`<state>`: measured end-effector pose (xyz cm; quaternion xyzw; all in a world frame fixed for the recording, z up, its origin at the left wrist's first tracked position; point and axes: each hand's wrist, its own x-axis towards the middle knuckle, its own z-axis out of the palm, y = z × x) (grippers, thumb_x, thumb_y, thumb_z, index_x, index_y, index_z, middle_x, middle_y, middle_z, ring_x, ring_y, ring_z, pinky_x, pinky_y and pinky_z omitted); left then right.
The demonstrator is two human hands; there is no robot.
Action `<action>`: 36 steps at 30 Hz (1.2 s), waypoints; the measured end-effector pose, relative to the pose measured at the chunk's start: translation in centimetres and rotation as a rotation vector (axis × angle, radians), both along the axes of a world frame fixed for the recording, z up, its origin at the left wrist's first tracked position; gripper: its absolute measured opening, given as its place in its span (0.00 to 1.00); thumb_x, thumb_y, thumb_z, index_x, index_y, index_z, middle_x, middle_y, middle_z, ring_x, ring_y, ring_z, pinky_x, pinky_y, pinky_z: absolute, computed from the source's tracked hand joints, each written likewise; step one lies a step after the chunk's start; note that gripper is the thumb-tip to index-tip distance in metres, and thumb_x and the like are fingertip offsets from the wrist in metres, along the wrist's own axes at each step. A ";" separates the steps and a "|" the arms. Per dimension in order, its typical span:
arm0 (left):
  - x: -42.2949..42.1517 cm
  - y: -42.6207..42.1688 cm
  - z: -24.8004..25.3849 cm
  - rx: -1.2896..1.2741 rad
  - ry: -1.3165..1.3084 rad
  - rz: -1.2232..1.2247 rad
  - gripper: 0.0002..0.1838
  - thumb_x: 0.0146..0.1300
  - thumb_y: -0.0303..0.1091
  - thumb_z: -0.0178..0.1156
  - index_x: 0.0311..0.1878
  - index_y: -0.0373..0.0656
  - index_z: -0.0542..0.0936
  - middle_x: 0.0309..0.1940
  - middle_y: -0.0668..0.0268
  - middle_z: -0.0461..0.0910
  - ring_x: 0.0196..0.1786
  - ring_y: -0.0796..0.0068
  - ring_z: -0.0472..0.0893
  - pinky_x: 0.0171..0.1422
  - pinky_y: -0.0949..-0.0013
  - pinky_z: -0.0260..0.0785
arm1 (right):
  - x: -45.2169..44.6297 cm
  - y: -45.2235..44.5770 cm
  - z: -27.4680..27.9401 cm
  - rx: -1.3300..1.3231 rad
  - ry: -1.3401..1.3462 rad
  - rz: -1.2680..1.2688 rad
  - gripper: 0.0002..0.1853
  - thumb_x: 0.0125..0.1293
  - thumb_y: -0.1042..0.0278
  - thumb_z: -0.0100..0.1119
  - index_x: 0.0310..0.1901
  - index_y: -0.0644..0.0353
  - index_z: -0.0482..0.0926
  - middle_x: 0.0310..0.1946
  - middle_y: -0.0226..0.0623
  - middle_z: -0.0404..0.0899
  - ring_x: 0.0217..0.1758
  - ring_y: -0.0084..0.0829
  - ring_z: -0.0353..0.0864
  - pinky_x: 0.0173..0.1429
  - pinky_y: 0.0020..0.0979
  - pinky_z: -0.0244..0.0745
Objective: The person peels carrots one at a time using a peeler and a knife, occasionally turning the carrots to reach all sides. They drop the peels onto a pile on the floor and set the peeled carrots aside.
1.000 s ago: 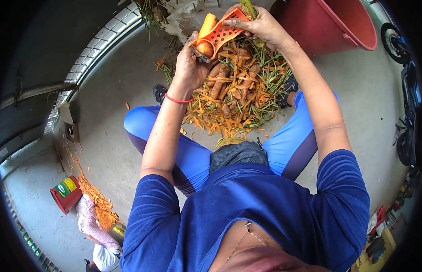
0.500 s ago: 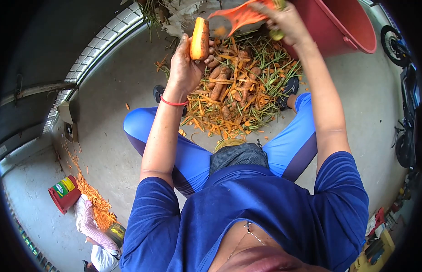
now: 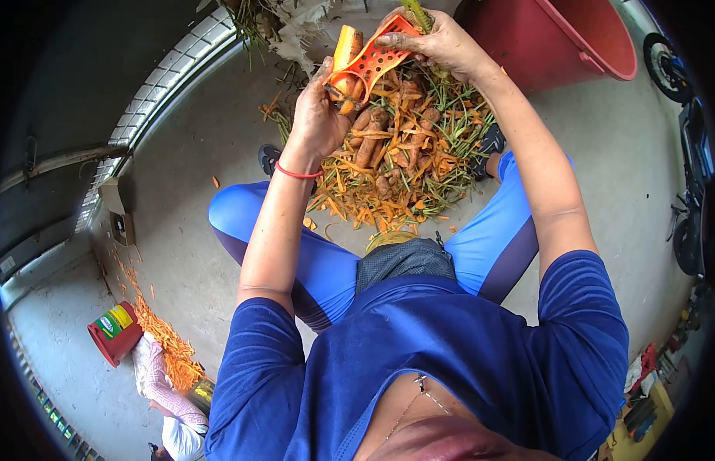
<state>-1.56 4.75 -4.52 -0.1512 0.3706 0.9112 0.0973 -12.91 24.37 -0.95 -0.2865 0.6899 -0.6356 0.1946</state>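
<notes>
Upright in my left hand [image 3: 319, 111] is a partly peeled carrot [image 3: 346, 48], orange with some darker skin on it. An orange peeler [image 3: 386, 55] with a perforated body lies against the carrot, its looped end around the lower part. My right hand [image 3: 443, 48] grips the peeler's other end, near a green and yellow piece at its handle. Below both hands, unpeeled carrots [image 3: 370, 138] lie on the floor among orange peelings [image 3: 350, 184] and green stems [image 3: 457, 115].
A large red tub [image 3: 553, 46] stands at the upper right. At the lower left, another person's patterned sleeve [image 3: 169, 396] shows near a smaller red bucket [image 3: 115, 333] and a strip of orange peelings [image 3: 169, 346]. A motorcycle [image 3: 689, 169] is at the right edge.
Half a second ago my right hand was swung up and right with the peeler, apart from the carrot. Now the peeler is back against the carrot.
</notes>
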 end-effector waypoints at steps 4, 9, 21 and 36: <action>-0.2 0.9 0.5 -0.035 0.010 0.021 0.22 0.72 0.48 0.50 0.60 0.43 0.71 0.52 0.59 0.78 0.52 0.65 0.80 0.57 0.61 0.76 | -1.3 0.7 -0.7 0.049 0.109 -0.033 0.14 0.59 0.60 0.71 0.39 0.61 0.82 0.27 0.25 0.79 0.30 0.17 0.75 0.39 0.23 0.74; 0.7 -0.3 -0.1 0.003 0.089 -0.178 0.22 0.73 0.48 0.49 0.59 0.39 0.70 0.49 0.56 0.78 0.49 0.67 0.81 0.53 0.65 0.77 | -4.6 5.7 2.0 0.286 -0.014 -0.468 0.13 0.60 0.55 0.70 0.34 0.54 0.78 0.14 0.20 0.66 0.10 0.14 0.58 0.10 0.20 0.48; 0.3 0.4 0.9 -0.111 -0.042 0.023 0.23 0.73 0.48 0.49 0.63 0.42 0.67 0.54 0.60 0.76 0.50 0.67 0.81 0.54 0.61 0.80 | 0.9 0.5 1.2 0.017 -0.074 -0.040 0.12 0.60 0.65 0.71 0.40 0.63 0.82 0.33 0.25 0.82 0.39 0.18 0.76 0.49 0.25 0.72; 0.3 0.9 1.4 -0.124 0.016 -0.155 0.25 0.74 0.51 0.48 0.59 0.36 0.70 0.42 0.56 0.76 0.38 0.72 0.78 0.37 0.76 0.72 | -3.8 5.0 2.1 0.207 -0.148 -0.412 0.15 0.60 0.54 0.70 0.35 0.55 0.79 0.15 0.21 0.67 0.11 0.13 0.60 0.11 0.19 0.52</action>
